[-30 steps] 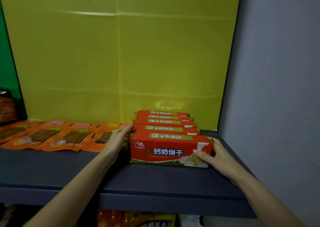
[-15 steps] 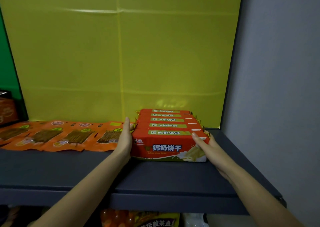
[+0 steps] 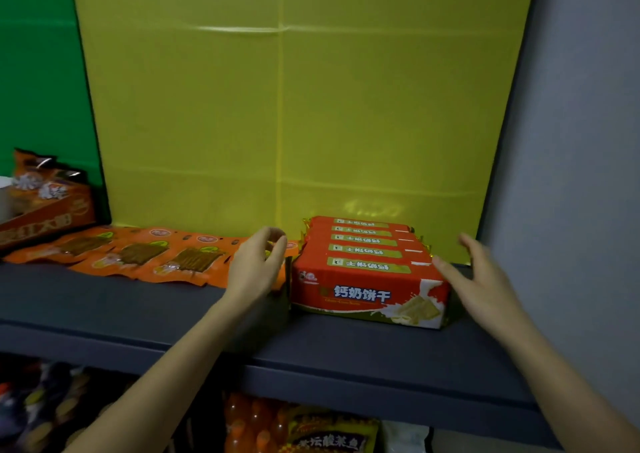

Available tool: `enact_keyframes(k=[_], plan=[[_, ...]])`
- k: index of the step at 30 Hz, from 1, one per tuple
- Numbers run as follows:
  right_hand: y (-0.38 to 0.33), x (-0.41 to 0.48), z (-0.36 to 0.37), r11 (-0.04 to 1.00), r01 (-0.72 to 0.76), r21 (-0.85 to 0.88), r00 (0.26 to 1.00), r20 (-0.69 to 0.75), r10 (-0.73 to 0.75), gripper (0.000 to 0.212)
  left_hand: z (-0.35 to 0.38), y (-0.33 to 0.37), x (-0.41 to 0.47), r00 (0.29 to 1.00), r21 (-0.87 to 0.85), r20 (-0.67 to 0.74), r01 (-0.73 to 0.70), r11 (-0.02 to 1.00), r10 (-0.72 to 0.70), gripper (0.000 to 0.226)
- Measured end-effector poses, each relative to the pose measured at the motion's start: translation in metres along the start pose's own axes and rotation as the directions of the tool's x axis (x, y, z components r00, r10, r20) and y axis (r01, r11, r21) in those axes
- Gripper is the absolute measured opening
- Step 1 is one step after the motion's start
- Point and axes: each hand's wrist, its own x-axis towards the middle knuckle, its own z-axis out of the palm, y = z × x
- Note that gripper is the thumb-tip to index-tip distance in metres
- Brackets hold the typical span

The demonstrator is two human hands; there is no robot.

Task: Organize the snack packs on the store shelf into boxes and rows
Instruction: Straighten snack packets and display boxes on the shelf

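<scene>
- Red foil-wrapped biscuit packs (image 3: 367, 272) stand rowed at the right end of a dark grey shelf (image 3: 173, 317).
- Left hand (image 3: 254, 265) and right hand (image 3: 485, 279) flank them, both relaxed and empty.
- Probably light and crumbly; grip the short ends.

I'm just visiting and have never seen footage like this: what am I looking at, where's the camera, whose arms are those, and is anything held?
No machine here: a person wears a camera on the head, looking forward and down, so the two bare arms are their own. The dark shelf holds a row of red biscuit packs on the right, one behind another, and flat orange snack packs to its left, with an orange display box farthest left. The left hand, fingers loosely curled, is beside the row; the right hand, fingers spread, is at its other side. Neither holds anything.
</scene>
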Motion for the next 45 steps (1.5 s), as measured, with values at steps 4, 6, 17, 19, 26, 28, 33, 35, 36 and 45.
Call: enact_keyframes(k=[4,6,17,19,26,28,33,35,36,45], plan=[[-0.035,-0.011,0.019,0.929,0.364,-0.062,0.929,0.097,-0.358,0.043,-0.046,-0.01,-0.014,0.95,0.537,0.0,-0.263,0.801,0.312,0.033],[-0.054,-0.02,0.046,0.854,0.513,-0.089,0.85,0.188,-0.492,0.034,-0.07,-0.02,-0.026,0.938,0.621,0.044,-0.296,0.726,0.345,0.036],[-0.179,-0.076,0.228,0.603,0.788,0.124,0.464,0.523,-0.715,0.037,-0.248,-0.104,-0.101,0.994,0.848,-0.019,-0.041,0.529,0.107,0.036],[-0.208,-0.092,0.26,0.567,0.808,0.159,0.402,0.554,-0.729,0.039,-0.285,-0.124,-0.116,0.997,0.863,-0.025,-0.015,0.505,0.072,0.038],[-0.319,-0.148,0.365,0.518,0.815,0.259,0.309,0.562,-0.767,0.038,-0.418,-0.194,-0.146,0.999,0.914,-0.049,0.042,0.403,0.007,0.036],[-0.352,-0.165,0.396,0.507,0.815,0.281,0.298,0.548,-0.782,0.037,-0.453,-0.213,-0.151,0.999,0.935,-0.036,0.034,0.352,-0.002,0.031],[-0.425,-0.2,0.461,0.494,0.807,0.324,0.276,0.532,-0.8,0.038,-0.523,-0.249,-0.156,0.997,0.926,-0.07,0.072,0.37,-0.019,0.028],[-0.452,-0.208,0.483,0.486,0.809,0.331,0.261,0.538,-0.802,0.038,-0.548,-0.264,-0.155,0.994,0.922,-0.103,0.112,0.37,-0.046,0.033],[-0.464,-0.212,0.495,0.483,0.808,0.337,0.253,0.542,-0.802,0.038,-0.56,-0.273,-0.153,0.991,0.924,-0.112,0.131,0.36,-0.071,0.034],[-0.571,-0.228,0.626,0.464,0.777,0.425,0.203,0.53,-0.824,0.036,-0.66,-0.366,-0.122,0.972,0.917,-0.196,0.228,0.328,-0.129,0.039]])
